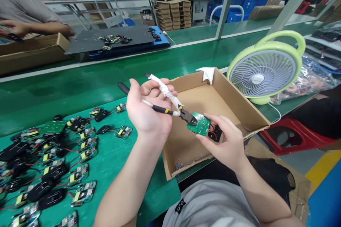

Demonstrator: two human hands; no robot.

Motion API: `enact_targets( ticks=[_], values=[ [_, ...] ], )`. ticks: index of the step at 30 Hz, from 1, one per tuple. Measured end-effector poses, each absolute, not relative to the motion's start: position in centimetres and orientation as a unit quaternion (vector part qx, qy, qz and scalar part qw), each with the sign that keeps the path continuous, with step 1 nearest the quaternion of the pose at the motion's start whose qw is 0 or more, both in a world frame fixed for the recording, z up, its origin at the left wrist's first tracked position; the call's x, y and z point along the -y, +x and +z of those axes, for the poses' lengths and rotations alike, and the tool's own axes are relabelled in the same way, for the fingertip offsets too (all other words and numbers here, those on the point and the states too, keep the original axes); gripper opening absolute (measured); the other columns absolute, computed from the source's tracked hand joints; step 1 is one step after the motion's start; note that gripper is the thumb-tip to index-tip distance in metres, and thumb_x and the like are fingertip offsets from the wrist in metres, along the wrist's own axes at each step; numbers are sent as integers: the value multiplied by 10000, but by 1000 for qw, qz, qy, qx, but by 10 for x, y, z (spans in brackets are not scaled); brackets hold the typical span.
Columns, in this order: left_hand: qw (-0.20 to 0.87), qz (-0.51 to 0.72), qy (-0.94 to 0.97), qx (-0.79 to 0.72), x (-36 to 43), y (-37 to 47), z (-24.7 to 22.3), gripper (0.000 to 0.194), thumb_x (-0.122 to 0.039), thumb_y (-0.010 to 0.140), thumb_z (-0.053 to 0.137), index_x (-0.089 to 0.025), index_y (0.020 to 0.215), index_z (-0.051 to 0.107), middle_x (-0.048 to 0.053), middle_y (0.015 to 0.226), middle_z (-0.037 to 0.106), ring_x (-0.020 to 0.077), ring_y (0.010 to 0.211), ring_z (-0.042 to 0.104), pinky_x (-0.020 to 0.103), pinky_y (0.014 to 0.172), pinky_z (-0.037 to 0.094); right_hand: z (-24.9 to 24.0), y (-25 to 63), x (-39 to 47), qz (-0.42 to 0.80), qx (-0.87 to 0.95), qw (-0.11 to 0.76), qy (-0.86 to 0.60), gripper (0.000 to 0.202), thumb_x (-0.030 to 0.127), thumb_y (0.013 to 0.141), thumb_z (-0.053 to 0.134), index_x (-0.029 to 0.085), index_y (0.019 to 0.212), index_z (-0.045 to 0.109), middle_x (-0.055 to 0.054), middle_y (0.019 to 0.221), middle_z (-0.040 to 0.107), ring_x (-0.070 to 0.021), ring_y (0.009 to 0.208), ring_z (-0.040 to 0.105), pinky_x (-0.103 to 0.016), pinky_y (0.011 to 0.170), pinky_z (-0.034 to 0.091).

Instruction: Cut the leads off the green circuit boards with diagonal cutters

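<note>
My left hand (150, 113), palm up, holds a pair of cutting pliers (188, 116) whose handles lie across the palm and fingers. White wrapping covers one handle; the other is dark with a yellow band. The plier jaws meet the face of a small green circuit board (199, 123). Thumb and fingers of my right hand (226, 140) pinch that board by its right edge. A black part with red wire (215, 134) hangs under the board, partly hidden by the fingers. Both hands are over an open cardboard box (191, 94) with small clippings along its near edge.
Many circuit boards with black housings (53, 172) cover the green mat at left. A light-green fan (259, 72) stands right of the box, beside a red stool (293, 136). Across the green bench, a black board (87, 40) carries more parts; a co-worker's arm (34, 28) is at far left.
</note>
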State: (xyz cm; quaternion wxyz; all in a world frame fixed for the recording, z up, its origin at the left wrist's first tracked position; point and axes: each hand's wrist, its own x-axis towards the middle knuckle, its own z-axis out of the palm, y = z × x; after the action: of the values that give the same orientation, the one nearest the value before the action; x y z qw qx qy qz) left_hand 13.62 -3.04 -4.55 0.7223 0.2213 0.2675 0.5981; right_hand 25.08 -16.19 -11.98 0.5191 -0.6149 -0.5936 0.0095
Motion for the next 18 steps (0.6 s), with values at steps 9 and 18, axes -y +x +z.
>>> enact_targets(
  ticks=[9, 18],
  values=[
    [736, 601, 166, -263, 31, 136, -45, 509, -455, 1040, 280, -180, 619, 362, 44, 679, 496, 126, 539, 481, 250, 522, 433, -122, 250, 162, -20, 602, 511, -613, 354, 275, 867, 758, 197, 1198, 660, -58, 829, 657, -214, 728, 631, -345, 684, 569],
    [745, 599, 137, -260, 25, 137, -51, 412, -352, 1018, 306, -187, 649, 228, 19, 644, 402, 106, 490, 371, 227, 467, 340, -121, 248, 161, -39, 615, 500, -609, 340, 273, 883, 746, 200, 1200, 646, -50, 802, 633, -216, 710, 623, -348, 676, 562]
  ],
)
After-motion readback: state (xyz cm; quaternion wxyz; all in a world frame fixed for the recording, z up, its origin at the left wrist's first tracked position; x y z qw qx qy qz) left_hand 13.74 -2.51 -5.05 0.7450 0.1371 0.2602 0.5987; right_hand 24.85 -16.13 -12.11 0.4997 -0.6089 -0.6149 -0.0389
